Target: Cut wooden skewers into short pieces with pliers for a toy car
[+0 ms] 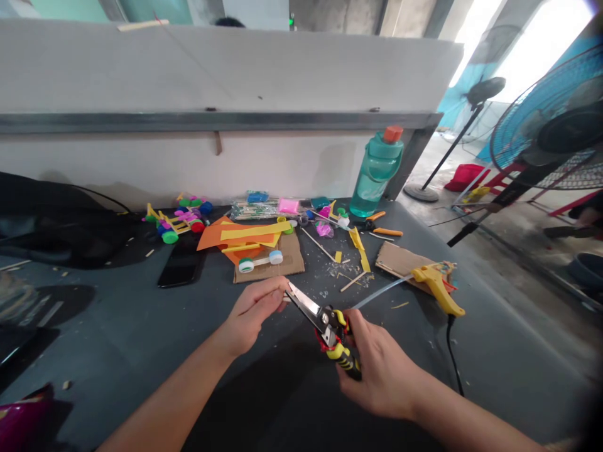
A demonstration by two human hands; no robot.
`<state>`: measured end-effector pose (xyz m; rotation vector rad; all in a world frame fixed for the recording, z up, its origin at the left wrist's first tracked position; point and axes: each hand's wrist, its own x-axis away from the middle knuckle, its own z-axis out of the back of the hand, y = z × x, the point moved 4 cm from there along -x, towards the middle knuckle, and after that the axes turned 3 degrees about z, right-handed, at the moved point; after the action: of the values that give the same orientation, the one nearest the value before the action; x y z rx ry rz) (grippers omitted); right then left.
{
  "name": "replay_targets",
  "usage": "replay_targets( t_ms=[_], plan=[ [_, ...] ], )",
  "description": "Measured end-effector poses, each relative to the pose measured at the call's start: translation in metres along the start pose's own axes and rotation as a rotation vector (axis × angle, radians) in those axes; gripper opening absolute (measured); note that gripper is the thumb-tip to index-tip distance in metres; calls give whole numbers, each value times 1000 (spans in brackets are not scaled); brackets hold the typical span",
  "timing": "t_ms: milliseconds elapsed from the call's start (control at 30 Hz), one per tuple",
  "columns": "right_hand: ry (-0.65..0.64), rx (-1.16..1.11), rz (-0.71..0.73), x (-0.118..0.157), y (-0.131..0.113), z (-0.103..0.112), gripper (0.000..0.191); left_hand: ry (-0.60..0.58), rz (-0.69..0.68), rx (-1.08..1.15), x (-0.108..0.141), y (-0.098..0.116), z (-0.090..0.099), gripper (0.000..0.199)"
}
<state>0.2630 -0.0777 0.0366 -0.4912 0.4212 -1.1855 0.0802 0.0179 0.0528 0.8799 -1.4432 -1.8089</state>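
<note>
My right hand is wrapped round the yellow-and-black handles of a pair of hand shears. The shears' blades are parted a little and point up and left, their tips touching or nearly touching the fingertips of my left hand. Pinched in my left hand is a small pale stick, mostly hidden by the fingers. Just beyond lies a cardboard piece, bearing two bottle caps joined by a short stick. Wood scraps and small clippings are scattered to the right.
A yellow glue gun rests on cardboard at right, its cord trailing forward. Farther back are a teal bottle, orange-handled pliers, coloured sheets and small cap-wheeled models. A phone and black bag lie left.
</note>
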Motion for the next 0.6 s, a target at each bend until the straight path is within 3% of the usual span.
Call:
replay_targets(
  t_ms=[267, 600],
  plan=[
    [-18, 9, 23, 1, 3, 0, 36, -15, -32, 75, 1, -14, 2, 35],
    [58, -14, 0, -2, 4, 1, 37, -137, -65, 267, -3, -4, -5, 31]
  ],
)
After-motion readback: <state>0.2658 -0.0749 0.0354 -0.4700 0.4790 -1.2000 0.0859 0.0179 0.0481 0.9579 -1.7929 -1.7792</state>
